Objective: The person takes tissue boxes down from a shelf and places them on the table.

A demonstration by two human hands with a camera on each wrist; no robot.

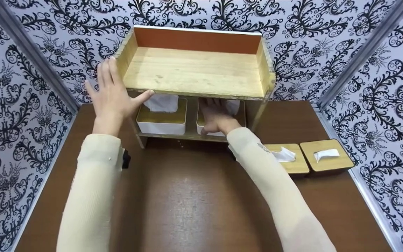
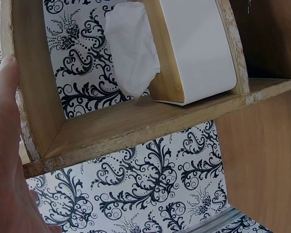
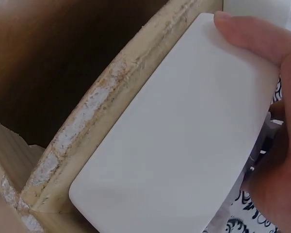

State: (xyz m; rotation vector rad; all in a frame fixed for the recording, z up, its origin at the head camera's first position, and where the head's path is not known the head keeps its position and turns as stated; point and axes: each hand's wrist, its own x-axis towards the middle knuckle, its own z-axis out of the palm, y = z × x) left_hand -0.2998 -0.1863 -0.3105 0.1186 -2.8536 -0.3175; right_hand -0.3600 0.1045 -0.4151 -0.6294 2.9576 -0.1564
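A wooden shelf unit point(image 1: 194, 71) has an upper tray with a reddish-brown back and a lower level holding two white tissue boxes with wooden lids. My left hand point(image 1: 108, 96) touches the unit's upper left side, its fingers straight and spread; the left wrist view shows that hand point(image 2: 7, 145) along the wooden edge. On the lower level, my right hand point(image 1: 215, 117) grips the right tissue box point(image 1: 240, 117). In the right wrist view, its thumb presses the white front face point(image 3: 179, 131), while the other fingers are partly hidden over the lid. Beside it stands the left tissue box point(image 1: 161, 127).
Two more tissue boxes stand side by side on the brown table point(image 1: 187, 196), right of the unit: a nearer one point(image 1: 297, 166) partly behind my right sleeve, and an outer one point(image 1: 338, 161). Patterned walls point(image 1: 380, 140) with metal corner strips enclose the table.
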